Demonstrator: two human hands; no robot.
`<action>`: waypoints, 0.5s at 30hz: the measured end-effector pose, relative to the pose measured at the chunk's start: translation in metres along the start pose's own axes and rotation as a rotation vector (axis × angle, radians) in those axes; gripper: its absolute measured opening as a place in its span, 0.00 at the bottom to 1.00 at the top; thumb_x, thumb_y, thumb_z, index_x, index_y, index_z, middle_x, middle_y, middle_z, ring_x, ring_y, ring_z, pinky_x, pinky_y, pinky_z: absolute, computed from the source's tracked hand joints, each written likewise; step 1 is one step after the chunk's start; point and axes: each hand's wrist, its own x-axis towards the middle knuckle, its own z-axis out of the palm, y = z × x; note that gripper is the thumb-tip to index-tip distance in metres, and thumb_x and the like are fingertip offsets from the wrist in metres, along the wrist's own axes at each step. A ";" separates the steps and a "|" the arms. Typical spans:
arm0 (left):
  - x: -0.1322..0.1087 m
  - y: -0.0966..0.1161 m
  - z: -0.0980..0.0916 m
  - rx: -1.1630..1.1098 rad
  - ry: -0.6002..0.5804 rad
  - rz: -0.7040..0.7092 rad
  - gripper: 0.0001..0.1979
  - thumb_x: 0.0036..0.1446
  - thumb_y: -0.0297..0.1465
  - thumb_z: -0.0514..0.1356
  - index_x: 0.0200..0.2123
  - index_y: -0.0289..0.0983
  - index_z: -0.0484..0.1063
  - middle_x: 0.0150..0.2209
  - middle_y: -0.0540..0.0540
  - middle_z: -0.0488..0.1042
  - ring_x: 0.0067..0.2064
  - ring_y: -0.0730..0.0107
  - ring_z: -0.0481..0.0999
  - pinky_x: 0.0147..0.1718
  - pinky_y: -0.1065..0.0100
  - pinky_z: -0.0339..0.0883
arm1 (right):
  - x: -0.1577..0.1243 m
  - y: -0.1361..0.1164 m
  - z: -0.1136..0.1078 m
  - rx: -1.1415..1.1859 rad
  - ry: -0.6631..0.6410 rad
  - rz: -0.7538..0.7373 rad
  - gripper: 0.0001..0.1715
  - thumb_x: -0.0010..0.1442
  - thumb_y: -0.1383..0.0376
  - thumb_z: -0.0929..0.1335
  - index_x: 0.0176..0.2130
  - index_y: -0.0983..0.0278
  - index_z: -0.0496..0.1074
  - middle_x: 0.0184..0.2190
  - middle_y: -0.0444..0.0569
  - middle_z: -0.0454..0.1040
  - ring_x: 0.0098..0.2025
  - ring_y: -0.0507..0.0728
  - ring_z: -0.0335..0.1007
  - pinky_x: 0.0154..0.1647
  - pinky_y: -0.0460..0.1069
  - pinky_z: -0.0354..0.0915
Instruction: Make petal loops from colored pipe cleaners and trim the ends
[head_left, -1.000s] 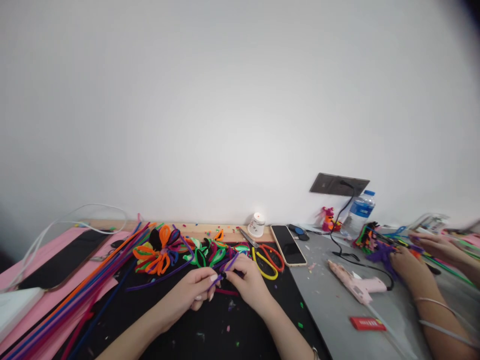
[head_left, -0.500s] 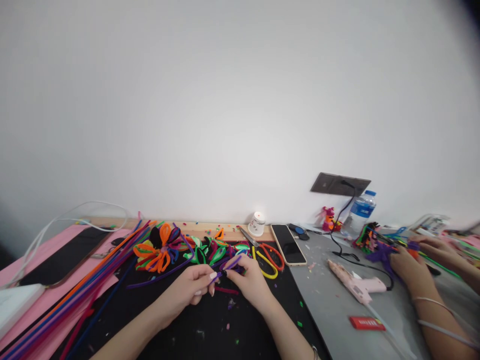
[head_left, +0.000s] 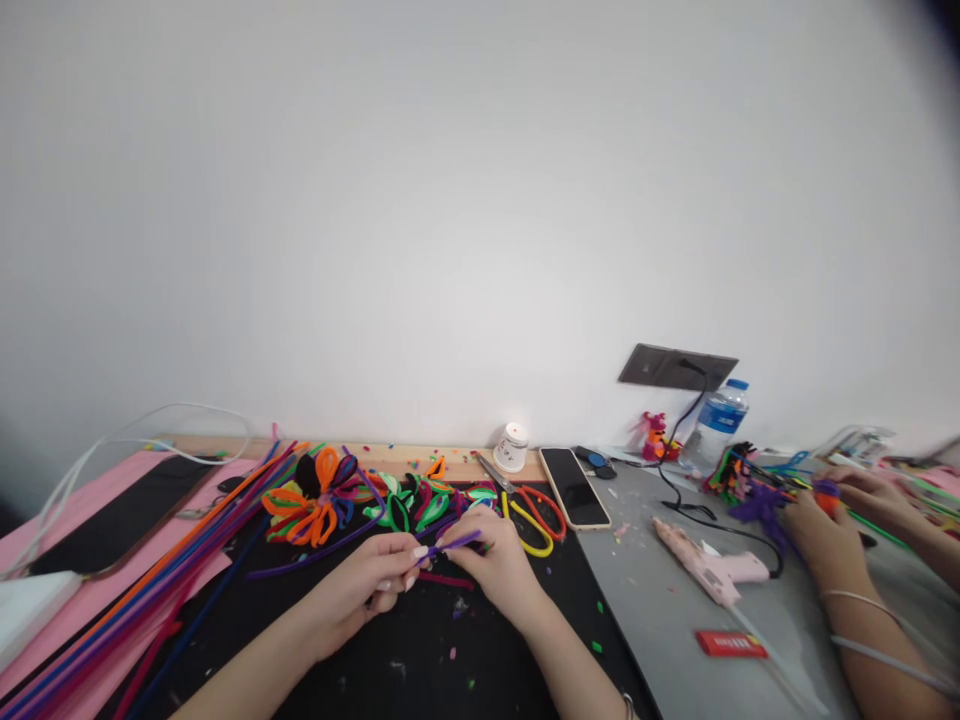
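Note:
A short purple pipe cleaner (head_left: 459,541) runs between my two hands above the black mat (head_left: 397,660). My left hand (head_left: 386,580) pinches one end between thumb and fingertips. On its other part my right hand (head_left: 487,555) is closed, thumb against the fingers. Just behind my hands lie pipe-cleaner flowers: an orange one (head_left: 319,500) and green-and-white leaf shapes (head_left: 409,503). A long bent purple pipe cleaner (head_left: 300,568) rests left of my hands, and a magenta piece (head_left: 446,579) lies beneath them.
Scissors (head_left: 536,520) with yellow and red handles, a paper cup (head_left: 511,447) and a phone (head_left: 575,488) stand behind. Long pipe cleaners (head_left: 150,590) are bundled at left. A pink glue gun (head_left: 705,565) lies right, near another person's hands (head_left: 821,530) and a water bottle (head_left: 718,422).
The purple pipe cleaner's right part has tipped from slanting upward to nearly level, and my right hand has turned with it. My left hand keeps its pinch.

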 end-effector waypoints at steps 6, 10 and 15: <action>0.001 0.001 0.001 -0.034 0.023 -0.022 0.14 0.44 0.38 0.64 0.22 0.34 0.66 0.17 0.58 0.59 0.18 0.84 0.40 0.16 0.75 0.31 | -0.002 -0.005 0.001 -0.029 -0.019 -0.079 0.04 0.52 0.69 0.70 0.28 0.60 0.76 0.27 0.44 0.78 0.34 0.54 0.68 0.38 0.47 0.64; -0.002 0.002 0.006 0.014 0.016 -0.023 0.14 0.45 0.38 0.64 0.22 0.33 0.67 0.16 0.57 0.59 0.17 0.85 0.40 0.16 0.74 0.31 | -0.002 -0.011 0.000 -0.040 -0.065 -0.039 0.05 0.52 0.70 0.70 0.27 0.61 0.75 0.27 0.44 0.77 0.34 0.54 0.68 0.38 0.47 0.63; -0.003 0.003 0.009 0.124 0.026 -0.043 0.14 0.44 0.39 0.63 0.21 0.33 0.66 0.15 0.56 0.61 0.15 0.85 0.43 0.16 0.73 0.30 | -0.004 -0.007 0.002 -0.005 -0.077 0.078 0.07 0.51 0.71 0.69 0.23 0.62 0.72 0.25 0.43 0.75 0.32 0.53 0.68 0.36 0.46 0.62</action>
